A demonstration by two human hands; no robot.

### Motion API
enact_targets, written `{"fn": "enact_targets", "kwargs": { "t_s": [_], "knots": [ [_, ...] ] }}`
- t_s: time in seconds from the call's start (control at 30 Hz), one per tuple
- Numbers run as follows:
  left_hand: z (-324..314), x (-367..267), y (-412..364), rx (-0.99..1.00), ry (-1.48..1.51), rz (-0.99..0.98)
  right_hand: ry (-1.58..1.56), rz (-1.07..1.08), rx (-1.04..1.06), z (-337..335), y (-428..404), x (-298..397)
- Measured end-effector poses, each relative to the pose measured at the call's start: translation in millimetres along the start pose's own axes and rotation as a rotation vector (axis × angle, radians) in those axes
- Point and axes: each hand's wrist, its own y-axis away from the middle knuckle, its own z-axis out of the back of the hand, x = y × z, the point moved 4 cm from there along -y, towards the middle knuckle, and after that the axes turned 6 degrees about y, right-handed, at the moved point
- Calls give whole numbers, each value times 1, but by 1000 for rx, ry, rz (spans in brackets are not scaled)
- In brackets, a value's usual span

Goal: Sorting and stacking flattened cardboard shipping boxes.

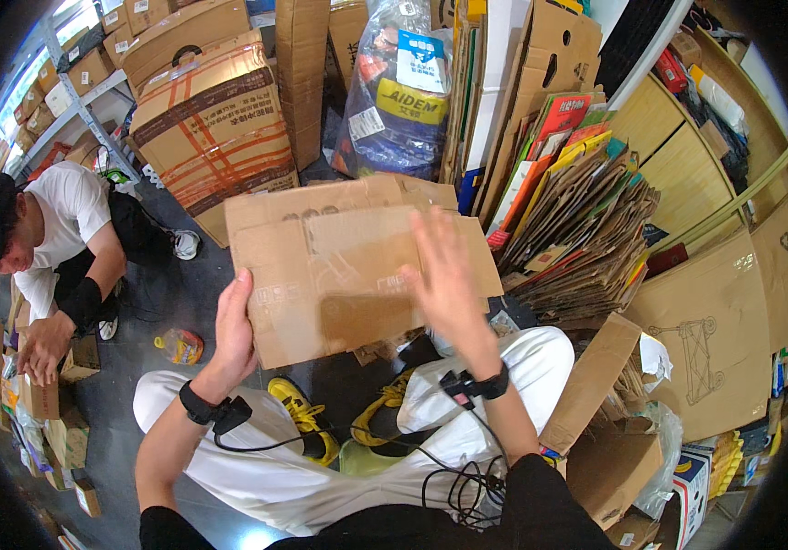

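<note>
A flattened corrugated cardboard box (359, 254) is held up in front of me, over the gap between my knees. Its flaps overlap in layers, and faint print shows on its face. My left hand (234, 330) grips its left edge, thumb on the near face and the other fingers hidden behind. Over the right part of the panel is my right hand (445, 282), blurred, with its fingers extended and slightly apart. Whether its palm presses on the cardboard or hovers just above, I cannot tell.
To the right leans a thick stack of flattened cardboard (579, 234). A large taped carton (215, 130) and a plastic-wrapped bag (394, 103) stand ahead. On the floor at left lies a bottle (179, 346). Another person (67, 234) crouches beside small boxes. A cable (463, 481) trails across my lap.
</note>
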Motion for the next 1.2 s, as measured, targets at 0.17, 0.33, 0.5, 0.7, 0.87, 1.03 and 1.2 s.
{"fn": "enact_targets", "kwargs": {
  "t_s": [0.17, 0.33, 0.5, 0.7, 0.87, 1.03, 1.2],
  "knots": [
    [-1, -21, -1, -4, 58, 4, 127, -231, -173, 44, 2, -76],
    [-5, -9, -2, 20, -42, -24, -18, -106, -264, 76, 5, -18],
    [-17, 21, 1, 144, -8, 87, -35, 295, 31, 29, 23, 79],
    [-14, 23, 7, 222, -146, 122, 15, 297, 141, -30, 16, 52],
    [-2, -3, -1, 153, -47, 80, -89, -156, -98, 14, 1, -49],
    [-11, -15, -2, 144, 41, -59, -787, -370, -127, 57, 5, -70],
    [5, -2, -10, 152, 19, -63, -748, -331, 140, 23, 5, -37]
  ]
}}
